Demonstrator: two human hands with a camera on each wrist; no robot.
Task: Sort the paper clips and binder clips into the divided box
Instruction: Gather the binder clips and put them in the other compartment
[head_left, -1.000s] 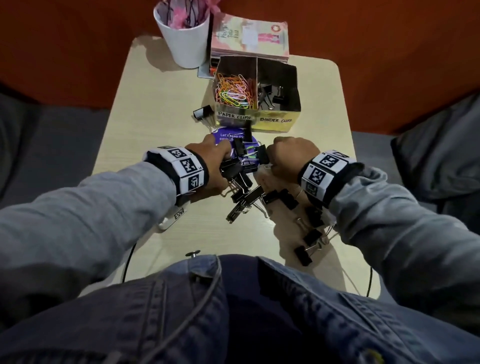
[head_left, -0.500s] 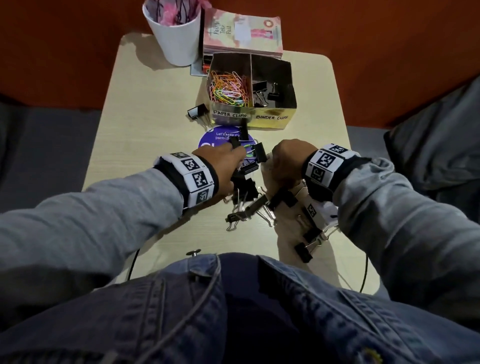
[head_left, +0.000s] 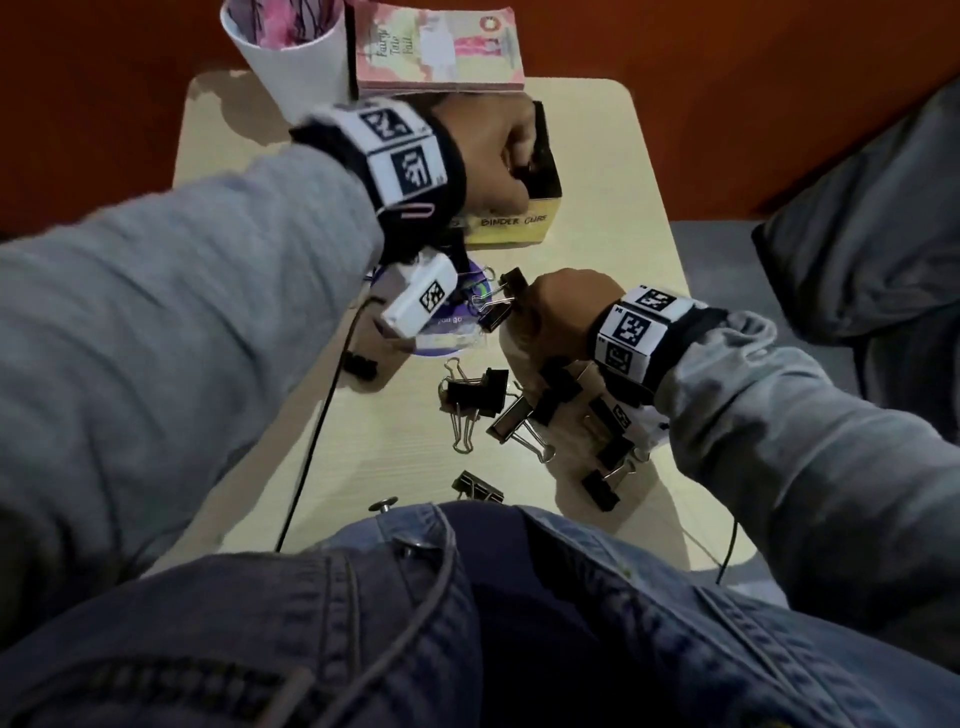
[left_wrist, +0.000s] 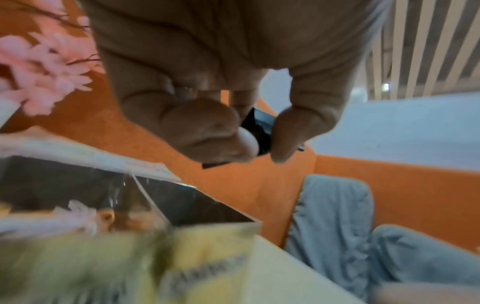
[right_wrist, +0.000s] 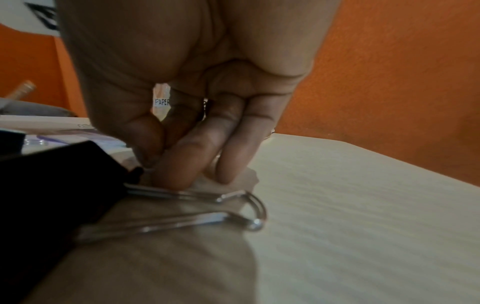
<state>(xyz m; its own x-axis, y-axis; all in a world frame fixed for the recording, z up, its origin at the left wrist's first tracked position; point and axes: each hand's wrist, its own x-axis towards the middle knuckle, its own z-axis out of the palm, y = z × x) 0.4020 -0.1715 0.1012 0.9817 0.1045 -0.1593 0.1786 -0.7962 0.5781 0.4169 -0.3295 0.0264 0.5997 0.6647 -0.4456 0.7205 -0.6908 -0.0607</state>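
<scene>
**Left hand carries a binder clip to the box**

Over the divided box (head_left: 540, 208), the left hand (head_left: 488, 156) hangs above the compartment labelled for binder clips, its thumb and fingers (left_wrist: 207, 131) pinching a black binder clip (left_wrist: 259, 131). This looks like the drop step: the next move calls for the fingers to part so the clip falls into that side, not the paper-clip side. Nearer the body, the right hand (head_left: 561, 312) is down at the table (head_left: 623, 208), fingertips bunched at the surface beside a clip (head_left: 501, 306); what they hold, if anything, I cannot tell. More loose binder clips (head_left: 483, 395) lie on the table just beside that wrist.

Half a second ago both hands were low together over the pile; now the left has lifted away to the box, while the right stays among the clips.
</scene>
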